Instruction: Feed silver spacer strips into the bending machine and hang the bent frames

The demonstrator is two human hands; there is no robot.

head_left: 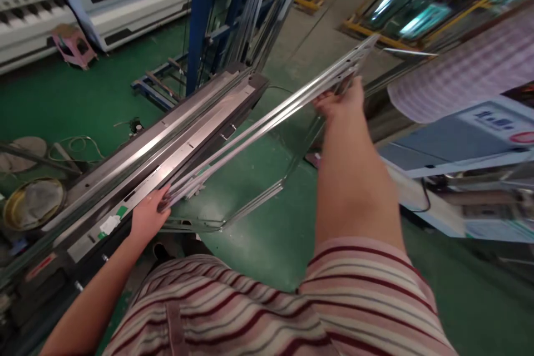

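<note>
A stack of thin silver metal frames [267, 119] hangs in the air in front of me, held at two ends. My left hand [148, 217] grips the near lower corner of the frames, right beside a long grey machine bed [167, 144]. My right hand [340, 101] is closed on the far upper edge of the frames, arm stretched out. The lower side of the frames [254, 203] curves down over the green floor. I wear a striped shirt.
The long machine bed runs diagonally from lower left toward a blue post [199, 16]. More metal frames [267, 5] lean behind it. A pink stool [73, 44] stands far left, a round tin [33, 203] at left, a white cabinet [479, 139] at right.
</note>
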